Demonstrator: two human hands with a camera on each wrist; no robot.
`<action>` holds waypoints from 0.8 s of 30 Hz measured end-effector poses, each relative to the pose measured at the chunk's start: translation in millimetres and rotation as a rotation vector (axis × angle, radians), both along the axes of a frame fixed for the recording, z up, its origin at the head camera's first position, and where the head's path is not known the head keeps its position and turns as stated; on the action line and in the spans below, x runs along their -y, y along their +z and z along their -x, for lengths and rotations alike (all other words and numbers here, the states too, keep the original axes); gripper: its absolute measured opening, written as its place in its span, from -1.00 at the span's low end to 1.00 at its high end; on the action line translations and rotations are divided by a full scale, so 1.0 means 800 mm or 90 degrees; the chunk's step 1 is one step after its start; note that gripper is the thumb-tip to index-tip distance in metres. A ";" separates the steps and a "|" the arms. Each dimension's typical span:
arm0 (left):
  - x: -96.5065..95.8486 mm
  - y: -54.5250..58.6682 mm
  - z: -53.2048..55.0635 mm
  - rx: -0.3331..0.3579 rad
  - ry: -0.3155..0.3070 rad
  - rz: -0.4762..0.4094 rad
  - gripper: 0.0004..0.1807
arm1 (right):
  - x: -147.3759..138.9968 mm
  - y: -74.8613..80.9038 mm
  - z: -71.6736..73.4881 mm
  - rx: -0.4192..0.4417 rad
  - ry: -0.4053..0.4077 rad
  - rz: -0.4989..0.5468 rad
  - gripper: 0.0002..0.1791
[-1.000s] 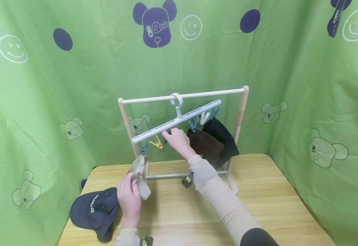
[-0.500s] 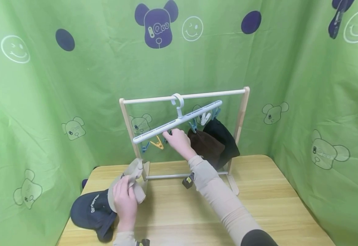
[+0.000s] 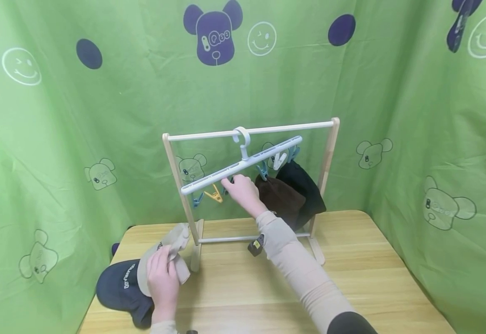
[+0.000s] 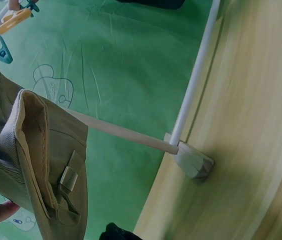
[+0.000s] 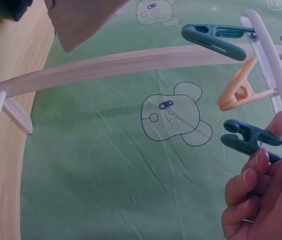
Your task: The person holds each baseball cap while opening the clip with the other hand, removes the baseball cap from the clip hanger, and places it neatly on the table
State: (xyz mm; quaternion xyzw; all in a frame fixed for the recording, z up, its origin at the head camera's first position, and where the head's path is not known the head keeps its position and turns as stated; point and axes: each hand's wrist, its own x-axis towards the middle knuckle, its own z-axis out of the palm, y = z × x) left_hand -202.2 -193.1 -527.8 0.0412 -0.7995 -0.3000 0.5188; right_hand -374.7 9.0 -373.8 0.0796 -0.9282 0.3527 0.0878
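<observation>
In the head view my left hand (image 3: 163, 278) grips a beige cap (image 3: 180, 236), low at the left of the rack, overlapping a navy cap (image 3: 115, 285) on the table. The left wrist view shows the beige cap's inner band and strap buckle (image 4: 69, 177). My right hand (image 3: 243, 192) is under the left half of a pale blue hanger (image 3: 207, 180). Its thumb and forefinger pinch a dark teal clothespin (image 5: 243, 137), whose jaws stand apart with nothing between them. Beside it hang a yellow clothespin (image 3: 214, 195) and another teal clothespin (image 5: 213, 40).
The hanger hangs tilted, left end lower, from the bar (image 3: 293, 126) of a small wooden rack. Clips on its right half hold a brown cap (image 3: 276, 197) and a black cap (image 3: 303, 185). A patterned green curtain (image 3: 143, 106) surrounds the wooden table (image 3: 351, 273).
My left hand has moved left and down with the beige cap, away from the hanger and over the navy cap. My right hand has stayed at the clothespin.
</observation>
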 end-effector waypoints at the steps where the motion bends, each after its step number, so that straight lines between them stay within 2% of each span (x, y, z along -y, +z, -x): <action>1: 0.001 -0.001 -0.001 0.001 0.000 0.001 -0.66 | 0.000 0.000 0.000 0.000 0.001 0.001 -0.51; 8: 0.006 -0.008 -0.003 -0.002 0.010 0.021 -0.67 | -0.001 0.000 0.000 0.004 0.005 0.007 -0.50; 16: 0.014 -0.015 -0.005 0.011 0.018 0.017 -0.67 | -0.001 -0.002 0.001 0.003 0.008 0.004 -0.50; 24: 0.021 -0.023 -0.006 0.014 0.013 0.030 -0.68 | -0.001 -0.001 0.001 0.006 0.011 0.009 -0.49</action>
